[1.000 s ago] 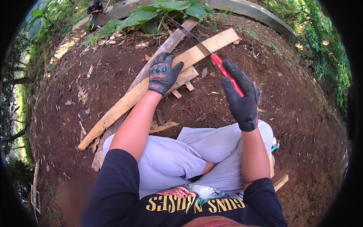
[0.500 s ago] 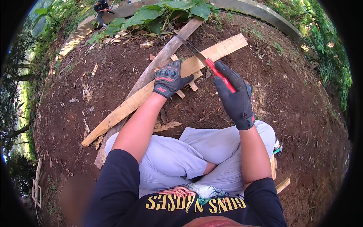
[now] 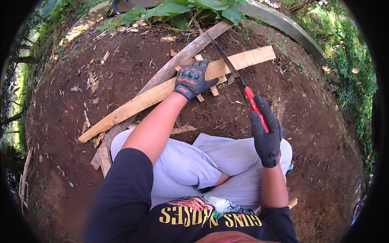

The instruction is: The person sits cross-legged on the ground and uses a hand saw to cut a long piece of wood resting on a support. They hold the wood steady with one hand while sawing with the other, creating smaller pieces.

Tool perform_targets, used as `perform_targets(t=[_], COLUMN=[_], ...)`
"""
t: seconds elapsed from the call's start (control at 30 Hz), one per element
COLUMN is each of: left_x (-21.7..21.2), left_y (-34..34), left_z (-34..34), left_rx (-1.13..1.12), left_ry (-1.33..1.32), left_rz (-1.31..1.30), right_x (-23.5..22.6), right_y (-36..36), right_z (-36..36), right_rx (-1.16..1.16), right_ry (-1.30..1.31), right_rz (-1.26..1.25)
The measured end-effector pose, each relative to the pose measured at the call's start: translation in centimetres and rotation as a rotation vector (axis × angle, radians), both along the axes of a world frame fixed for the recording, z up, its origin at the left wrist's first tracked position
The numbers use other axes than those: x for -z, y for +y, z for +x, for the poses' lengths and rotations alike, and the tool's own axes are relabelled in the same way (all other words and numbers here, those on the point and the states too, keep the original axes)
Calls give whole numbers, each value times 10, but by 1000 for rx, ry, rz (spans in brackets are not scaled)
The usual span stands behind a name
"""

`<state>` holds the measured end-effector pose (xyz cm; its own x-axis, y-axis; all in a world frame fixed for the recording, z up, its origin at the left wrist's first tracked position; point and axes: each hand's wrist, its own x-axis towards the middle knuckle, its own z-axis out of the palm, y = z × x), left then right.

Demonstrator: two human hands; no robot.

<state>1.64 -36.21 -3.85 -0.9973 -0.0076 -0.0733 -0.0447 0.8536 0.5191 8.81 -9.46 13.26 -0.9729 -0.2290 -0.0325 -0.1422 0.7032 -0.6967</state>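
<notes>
My left hand point(image 3: 191, 79), in a black glove with red trim, presses down on a pale wooden plank point(image 3: 255, 58), its fingers over the far edge and the thumb along the near side. In my right hand point(image 3: 268, 135), also gloved, is the red handle of a handsaw point(image 3: 231, 68). The saw's long dark blade crosses the plank to the right of my left hand, its tip pointing away from me. Beneath the plank lie a weathered grey board point(image 3: 168, 69) and small wood strips point(image 3: 213, 88). My right fingertips are partly hidden behind the handle.
Brown soil point(image 3: 316, 121) with wood chips surrounds me. Broad-leaved plants point(image 3: 170, 10) grow at the far side, before a curved concrete edging point(image 3: 279, 22). A short wood piece point(image 3: 104, 160) lies by my left knee, and another wood end point(image 3: 292, 203) by my right hip.
My right hand has drawn the saw back toward me, so the handle sits farther from the plank. The left hand keeps its hold. The whole view has shifted slightly.
</notes>
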Motion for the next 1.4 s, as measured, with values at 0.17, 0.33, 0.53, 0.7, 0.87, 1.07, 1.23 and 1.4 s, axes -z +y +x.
perform_targets(t=[0.17,0.33,0.53,0.7,0.87,1.07,1.23,1.4], left_x=[-7,3,4,11,3,0,-5,-1], left_y=[-2,-4,-3,-1,-3,-6,-2,-4], left_z=[-1,0,2,1,1,1,-2,2], left_rx=[-2,-3,-28,-13,-3,-2,-1,-21], left_ry=[-44,-9,4,90,47,-36,-49,-44], left_rz=[-1,36,49,61,42,46,41,27], right_x=[-52,-50,-14,57,51,-29,-69,-31], right_y=[33,23,-12,-31,-27,17,34,12], right_z=[66,72,25,-37,-38,40,83,48], right_rx=[120,154,180,98,111,162,148,128], right_ry=[-138,-82,-83,-9,-39,-171,-73,-41], right_rz=[23,76,-31,-108,-60,-31,27,-22])
